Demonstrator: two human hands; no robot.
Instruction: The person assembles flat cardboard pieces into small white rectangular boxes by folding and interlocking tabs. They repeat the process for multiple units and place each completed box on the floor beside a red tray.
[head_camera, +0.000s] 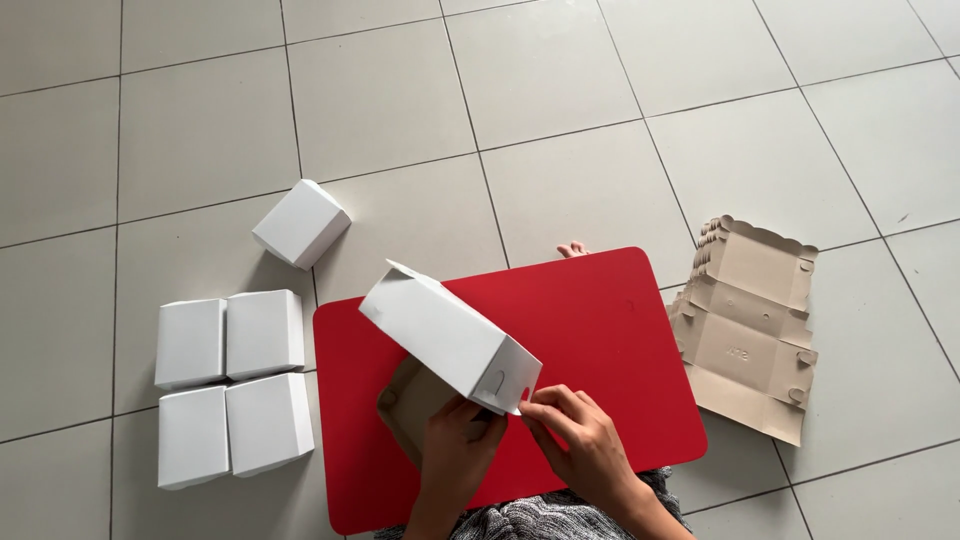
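Box in hand: a half-formed white carton (450, 335) was held tilted above the red board (600, 330), its open brown inside turned toward the person, probably so the end flaps could be reached.
Left hand: the left hand (458, 450) gripped the carton's lower near end from beneath, fingers curled round the edge, apparently to steady it.
Right hand: the right hand (580, 440) pinched a small flap at the carton's near corner, fingertips close together.
Finished boxes: four closed white boxes (232, 385) sat in a tight two-by-two block left of the board, touching one another; a fifth box (300, 222) lay apart beyond them, turned at an angle.
Blanks: a stack of flat brown cardboard blanks (748, 325) lay just right of the board, within reach of the right hand.
Work surface: the board lay flat on the floor and partly over the lap, where grey knitted fabric (560, 515) showed.
Room: pale grey floor tiles (560, 90) with dark grout lines; toes (572, 248) showed past the board's far edge.
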